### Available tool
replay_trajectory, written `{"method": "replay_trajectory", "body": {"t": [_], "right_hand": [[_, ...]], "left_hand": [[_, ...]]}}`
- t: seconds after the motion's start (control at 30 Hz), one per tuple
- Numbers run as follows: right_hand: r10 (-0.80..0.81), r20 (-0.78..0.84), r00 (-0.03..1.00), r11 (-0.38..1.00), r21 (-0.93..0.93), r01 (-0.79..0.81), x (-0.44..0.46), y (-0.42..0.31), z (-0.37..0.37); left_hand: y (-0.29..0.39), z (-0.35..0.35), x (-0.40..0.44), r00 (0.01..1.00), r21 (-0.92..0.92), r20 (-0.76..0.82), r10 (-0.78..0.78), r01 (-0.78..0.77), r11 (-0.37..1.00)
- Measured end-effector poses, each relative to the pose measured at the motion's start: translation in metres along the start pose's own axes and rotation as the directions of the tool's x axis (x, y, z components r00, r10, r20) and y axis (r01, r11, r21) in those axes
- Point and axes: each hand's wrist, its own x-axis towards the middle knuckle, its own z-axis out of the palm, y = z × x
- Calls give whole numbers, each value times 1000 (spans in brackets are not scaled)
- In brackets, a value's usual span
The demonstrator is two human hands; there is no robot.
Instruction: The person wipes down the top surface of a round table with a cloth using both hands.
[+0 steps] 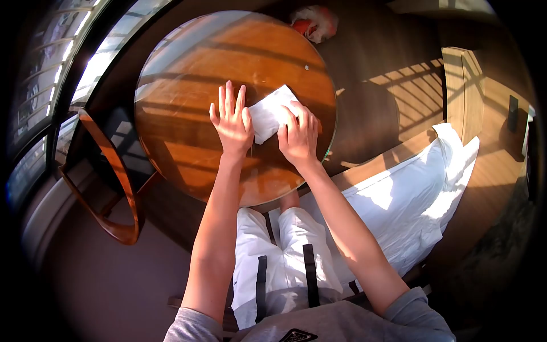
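A round wooden table (pixel 188 131) with a glossy, glass-like top fills the middle of the head view. On it lies a folded white wipe (pixel 266 119); whether it is paper or cloth I cannot tell. My right hand (pixel 299 134) rests on the right part of the wipe, fingers bent over it and gripping it against the tabletop. Just left of the wipe is my left hand (pixel 232 125), fingers spread and holding nothing. Its thumb side is close to the wipe's left edge; whether the palm touches the table I cannot tell.
A wooden chair (pixel 117 176) with a curved back stands left, beside the window (pixel 94 74). Behind the table lies a red and white plastic bag (pixel 315 24). White bedding (pixel 393 194) covers a surface at right, near a wooden panel (pixel 462 94).
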Motion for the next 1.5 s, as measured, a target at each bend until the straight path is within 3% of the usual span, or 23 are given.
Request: {"method": "replay_trajectory", "body": {"t": [0.1,0.27,0.33,0.43,0.5,0.57,0.63,0.7,0.77,0.83,0.9,1.03,1.1,1.2,1.37,1.5], "right_hand": [[44,71,996,998,33,-46,-1,-24,25],[61,5,998,996,64,-62,2,-23,28],[-20,98,995,999,29,18,5,-13,19],[-150,63,987,987,65,146,20,-4,7],[-154,99,983,987,-21,157,28,6,3],[-144,56,988,989,-34,146,38,17,2],[-90,132,987,996,-14,92,38,15,1],[-19,1,1000,999,36,19,37,6,7],[39,68,997,999,23,-40,40,1,15],[147,61,987,984,-114,-139,41,-6,27],[138,16,990,981,-141,-134,43,-8,31],[-187,152,970,982,27,186,45,-5,33],[-271,221,937,952,-81,295,49,3,34],[-358,294,886,919,-58,390,81,10,23],[-310,92,946,925,-199,322,166,40,34],[-254,96,962,940,-210,269,171,47,31]], "left_hand": [[-5,7,0,1000,58,-1,-30,30,998],[-5,12,-3,996,71,35,-80,77,994],[-7,14,-3,997,41,21,-75,74,996],[-6,17,-4,994,18,13,-105,105,994],[-6,17,-1,995,33,-5,-103,103,994],[-5,13,-3,994,9,8,-113,113,994],[-4,15,-3,993,20,9,-115,115,993],[-4,15,-3,993,89,32,-112,109,990],[-3,15,-3,993,94,5,-114,113,989],[-4,16,-3,994,115,6,-113,111,987],[-3,16,-3,993,110,7,-117,115,987],[-3,15,-3,992,98,27,-126,123,988],[-4,17,-4,991,110,18,-129,126,986],[-4,16,-4,991,103,15,-133,130,986],[-3,15,-2,991,130,26,-132,128,983],[-4,14,-2,989,126,49,-137,130,983]]}}
